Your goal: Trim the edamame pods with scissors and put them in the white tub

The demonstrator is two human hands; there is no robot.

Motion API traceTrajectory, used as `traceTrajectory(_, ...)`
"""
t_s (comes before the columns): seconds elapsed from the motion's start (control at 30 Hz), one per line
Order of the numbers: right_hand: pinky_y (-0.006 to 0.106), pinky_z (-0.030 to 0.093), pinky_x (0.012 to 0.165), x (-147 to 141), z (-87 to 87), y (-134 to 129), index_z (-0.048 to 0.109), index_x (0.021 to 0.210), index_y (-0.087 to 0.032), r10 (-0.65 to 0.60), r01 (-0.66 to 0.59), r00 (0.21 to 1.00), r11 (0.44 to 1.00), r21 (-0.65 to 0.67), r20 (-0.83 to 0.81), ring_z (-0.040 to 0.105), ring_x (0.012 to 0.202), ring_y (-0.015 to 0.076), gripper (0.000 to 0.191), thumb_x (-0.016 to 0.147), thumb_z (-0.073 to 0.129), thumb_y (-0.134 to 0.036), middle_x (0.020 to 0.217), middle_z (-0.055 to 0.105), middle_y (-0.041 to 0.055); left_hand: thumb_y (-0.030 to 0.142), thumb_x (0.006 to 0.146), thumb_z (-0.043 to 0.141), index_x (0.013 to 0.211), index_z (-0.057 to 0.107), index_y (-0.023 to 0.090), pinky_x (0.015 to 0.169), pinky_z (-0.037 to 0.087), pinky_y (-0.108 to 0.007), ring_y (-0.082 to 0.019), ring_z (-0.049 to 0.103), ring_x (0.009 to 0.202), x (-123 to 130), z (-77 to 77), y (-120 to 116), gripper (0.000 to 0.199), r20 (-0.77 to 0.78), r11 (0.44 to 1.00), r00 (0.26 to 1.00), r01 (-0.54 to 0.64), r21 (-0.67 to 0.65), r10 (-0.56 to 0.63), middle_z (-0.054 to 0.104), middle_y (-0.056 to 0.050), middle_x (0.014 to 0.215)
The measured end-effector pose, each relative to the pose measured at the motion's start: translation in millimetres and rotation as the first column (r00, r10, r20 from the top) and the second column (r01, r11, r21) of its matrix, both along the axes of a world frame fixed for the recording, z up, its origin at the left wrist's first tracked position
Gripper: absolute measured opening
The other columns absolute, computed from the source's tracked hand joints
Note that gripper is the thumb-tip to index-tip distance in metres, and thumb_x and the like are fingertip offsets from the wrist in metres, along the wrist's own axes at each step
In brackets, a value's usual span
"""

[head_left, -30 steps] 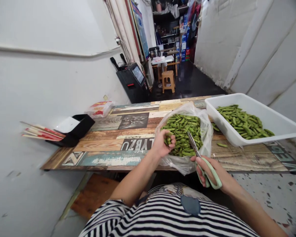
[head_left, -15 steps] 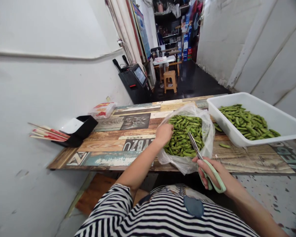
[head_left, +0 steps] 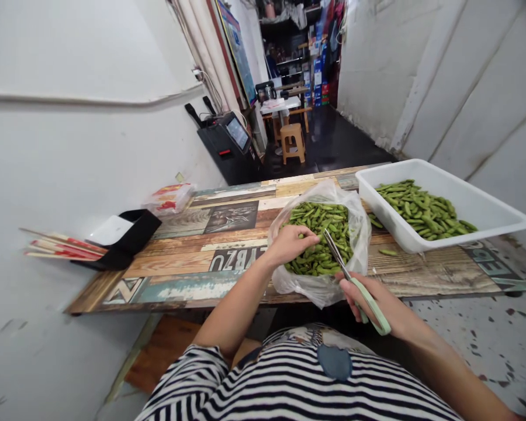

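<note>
A clear plastic bag (head_left: 360, 225) full of green edamame pods (head_left: 322, 217) lies open on the table. My left hand (head_left: 293, 242) is over the bag's left side, thumb and fingertips pinched on an edamame pod that is mostly hidden by the fingers. My right hand (head_left: 368, 295) grips a pair of scissors (head_left: 339, 257) with pale green handles at the bag's near right edge. The blades point away from me and to the left, slightly parted, with their tips close to my left fingertips.
At the right, a white plastic tub (head_left: 493, 219) holds more pods; a loose pod (head_left: 388, 252) lies by it. The patterned wooden table (head_left: 241, 240) also carries a black holder (head_left: 134, 237) with chopsticks (head_left: 65, 247) and a plastic package (head_left: 169, 197). Beyond stands a black touchscreen machine (head_left: 228, 146).
My left hand has risen from among the pods and moved right, towards the scissors' tips. The scissor blades have closed somewhat. The whole view has shifted slightly.
</note>
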State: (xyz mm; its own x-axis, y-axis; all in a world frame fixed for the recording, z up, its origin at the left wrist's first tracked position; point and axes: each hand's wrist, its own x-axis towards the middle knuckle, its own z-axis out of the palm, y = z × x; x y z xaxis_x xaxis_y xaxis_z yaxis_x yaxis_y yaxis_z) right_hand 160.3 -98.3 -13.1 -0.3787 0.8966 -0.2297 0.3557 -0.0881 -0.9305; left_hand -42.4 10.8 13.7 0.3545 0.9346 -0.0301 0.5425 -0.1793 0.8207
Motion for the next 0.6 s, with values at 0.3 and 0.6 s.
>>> traceTrajectory(0.3,0.022,0.043,0.046,-0.3,3.9,-1.1,0.054,0.073,-0.019,-0.007,0.007,1.000,1.000,0.001,0.027,0.053,0.045,0.0120,0.040,0.090,0.043,-0.054,0.050,0.054,-0.0034,0.042,0.075,0.062,0.076,0.070,0.012,0.048,0.030,-0.021,-0.006,0.041,0.047,8.6,-1.8,-9.3,0.031,0.130,0.993,0.991,-0.007,-0.120,0.022,0.063,-0.001,0.060)
traceTrajectory(0.6,0.018,0.035,0.030,-13.0,-9.3,0.4,0.050,0.076,-0.021,-0.161,0.148,0.986,0.970,-0.192,-0.051,0.041,0.031,0.0085,0.038,0.082,0.054,-0.058,0.044,0.042,-0.0097,0.037,0.071,0.068,0.072,0.063,0.012,0.039,0.018,-0.020,-0.004,0.028,0.035,10.1,-1.8,-12.1,0.026,0.279,0.907,0.955,0.026,-0.420,0.102,0.040,0.007,0.039)
